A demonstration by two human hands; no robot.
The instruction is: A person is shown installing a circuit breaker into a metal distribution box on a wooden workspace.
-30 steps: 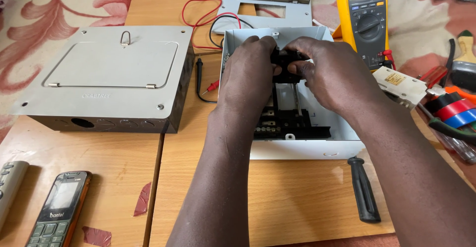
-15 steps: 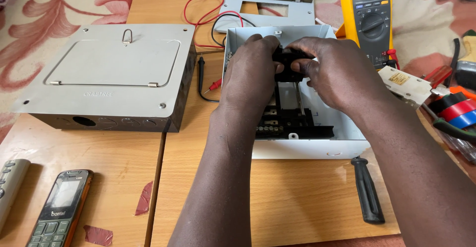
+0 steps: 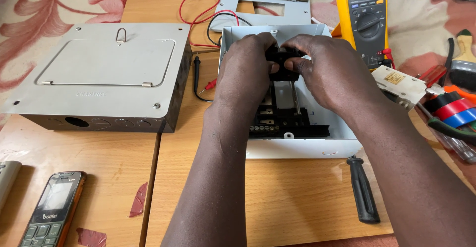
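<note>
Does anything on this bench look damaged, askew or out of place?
Little stands out. Torn red tape scraps stick to the wooden table beside the orange-edged mobile phone. Both hands grip a black breaker inside the open white metal enclosure.

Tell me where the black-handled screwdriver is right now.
In the head view the black-handled screwdriver lies on the wooden table, lower right, just in front of the open white enclosure and beside the right forearm; neither hand touches it.
</note>
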